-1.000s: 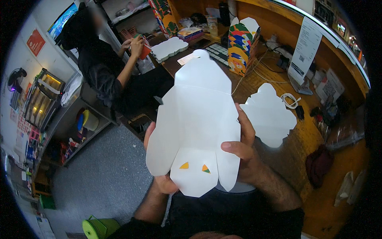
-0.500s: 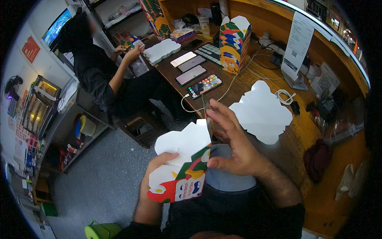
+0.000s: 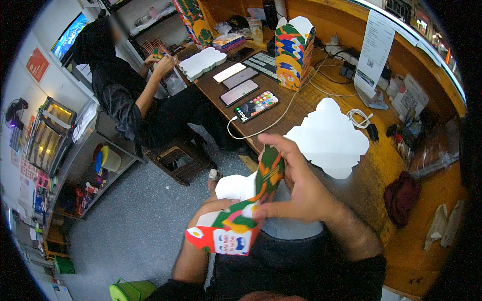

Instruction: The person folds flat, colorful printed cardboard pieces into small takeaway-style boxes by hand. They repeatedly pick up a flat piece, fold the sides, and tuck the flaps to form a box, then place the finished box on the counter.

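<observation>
A colourful paper takeaway box (image 3: 232,241), partly folded and white inside, is held above my lap. My left hand (image 3: 200,214) is closed round its left side, the thumb over the rim; the other fingers are hidden beneath. My right hand (image 3: 305,193) holds the box's right, green-patterned panel, thumb on the lower part and fingers curled over the raised upper end. Right of that hand, a flat white box blank (image 3: 329,138) lies on the wooden table (image 3: 374,188).
Several phones (image 3: 256,106) and a keyboard (image 3: 262,65) lie on the table beside a tall stack of nested boxes (image 3: 293,55). White blanks (image 3: 203,62) are piled farther back. At left a seated person (image 3: 118,95) handles a similarly printed piece. A charging cable (image 3: 288,113) crosses the tabletop.
The box has turned and its right panel now leans over toward the left, showing its green printed face. My right hand has closed in on that panel.
</observation>
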`<state>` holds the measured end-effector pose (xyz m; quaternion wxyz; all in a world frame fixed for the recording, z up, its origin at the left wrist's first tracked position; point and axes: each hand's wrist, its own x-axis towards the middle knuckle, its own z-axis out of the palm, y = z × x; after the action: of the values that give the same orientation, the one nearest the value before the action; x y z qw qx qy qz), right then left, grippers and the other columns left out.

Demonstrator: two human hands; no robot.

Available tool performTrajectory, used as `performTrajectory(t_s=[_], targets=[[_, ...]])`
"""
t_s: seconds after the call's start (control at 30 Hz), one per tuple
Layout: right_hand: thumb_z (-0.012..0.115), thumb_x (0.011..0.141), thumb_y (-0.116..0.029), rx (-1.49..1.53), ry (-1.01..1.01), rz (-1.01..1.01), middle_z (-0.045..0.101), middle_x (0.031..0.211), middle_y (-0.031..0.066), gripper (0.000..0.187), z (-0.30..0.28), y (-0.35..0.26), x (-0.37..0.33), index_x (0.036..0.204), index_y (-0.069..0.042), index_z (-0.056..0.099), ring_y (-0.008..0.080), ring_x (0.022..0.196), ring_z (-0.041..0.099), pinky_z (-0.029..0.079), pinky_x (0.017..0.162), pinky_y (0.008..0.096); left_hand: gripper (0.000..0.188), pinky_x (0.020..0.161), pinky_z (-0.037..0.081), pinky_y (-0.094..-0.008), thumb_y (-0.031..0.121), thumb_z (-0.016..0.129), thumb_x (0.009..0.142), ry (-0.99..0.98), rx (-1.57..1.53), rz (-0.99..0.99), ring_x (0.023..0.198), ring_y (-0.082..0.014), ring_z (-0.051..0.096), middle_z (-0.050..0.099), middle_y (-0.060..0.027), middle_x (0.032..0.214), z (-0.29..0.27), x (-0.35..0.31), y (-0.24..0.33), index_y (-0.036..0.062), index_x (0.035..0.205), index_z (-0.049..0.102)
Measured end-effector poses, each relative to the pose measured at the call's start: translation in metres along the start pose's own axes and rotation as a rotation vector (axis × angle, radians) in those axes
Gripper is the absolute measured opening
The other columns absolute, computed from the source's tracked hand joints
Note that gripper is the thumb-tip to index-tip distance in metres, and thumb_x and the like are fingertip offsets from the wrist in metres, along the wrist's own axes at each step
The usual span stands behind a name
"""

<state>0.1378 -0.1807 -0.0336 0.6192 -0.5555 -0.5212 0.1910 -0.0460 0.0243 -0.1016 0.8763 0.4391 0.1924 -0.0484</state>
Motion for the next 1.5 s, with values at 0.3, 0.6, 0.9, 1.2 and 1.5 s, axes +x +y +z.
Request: performTrajectory(t_s=[0.3, 0.6, 0.9, 1.2, 1.5], targets=[[0.071, 0.104, -0.002, 0.548, 0.079, 0.243, 0.068, 0.138, 0.0139, 0.071, -0.002, -0.01, 0.008, 0.164, -0.004, 0.033, 0.0161, 0.126, 0.066, 0.055, 0.108, 0.0333, 0.067, 0.119, 0.045, -0.0446, 0.036, 0.075, 0.104, 0.13, 0.546, 0.29, 0.135, -0.0255, 0.062, 0.067, -0.0156, 0.141, -0.04, 0.01, 0.028, -0.0002, 0.156, 0.052], [0.071, 0.103, -0.002, 0.438, 0.221, 0.201, 0.065, 0.14, 0.0154, 0.062, 0.011, 0.005, 0.006, 0.158, -0.003, 0.044, 0.0188, 0.13, 0.063, 0.052, 0.111, 0.0351, 0.049, 0.106, 0.055, -0.0354, 0.005, 0.081, 0.097, -0.297, 0.426, 0.343, 0.123, -0.018, 0.07, 0.075, -0.0141, 0.13, 0.014, -0.033, 0.04, -0.0034, 0.14, 0.059], [0.087, 0.085, -0.015, -0.677, 0.049, -0.501, 0.068, 0.141, 0.0144, 0.049, 0.021, -0.007, 0.003, 0.131, -0.005, 0.075, 0.0325, 0.123, 0.067, 0.057, 0.104, 0.0423, 0.071, 0.092, 0.065, -0.037, -0.01, 0.086, 0.083, 0.18, 0.489, 0.538, 0.106, -0.0245, 0.078, 0.077, -0.0199, 0.121, 0.046, -0.045, 0.04, -0.0038, 0.144, 0.051], [0.085, 0.086, -0.025, -0.64, 0.066, -0.545, 0.069, 0.135, 0.0079, 0.055, 0.028, 0.004, -0.002, 0.137, -0.005, 0.073, 0.0266, 0.106, 0.069, 0.06, 0.092, 0.0394, 0.091, 0.104, 0.058, -0.0409, -0.007, 0.071, 0.1, 0.012, 1.056, 0.7, 0.124, -0.0308, 0.072, 0.07, -0.0265, 0.137, 0.057, -0.061, 0.044, 0.0049, 0.17, 0.012], [0.093, 0.077, -0.017, -0.687, 0.023, -0.557, 0.07, 0.121, 0.0052, 0.052, 0.019, -0.002, -0.001, 0.126, -0.007, 0.078, 0.0269, 0.102, 0.068, 0.059, 0.086, 0.0396, 0.039, 0.085, 0.062, -0.0431, 0.0, 0.079, 0.094, 0.14, 1.482, 0.787, 0.099, -0.0363, 0.078, 0.077, -0.0185, 0.114, 0.073, -0.057, 0.051, 0.005, 0.13, 0.065]])
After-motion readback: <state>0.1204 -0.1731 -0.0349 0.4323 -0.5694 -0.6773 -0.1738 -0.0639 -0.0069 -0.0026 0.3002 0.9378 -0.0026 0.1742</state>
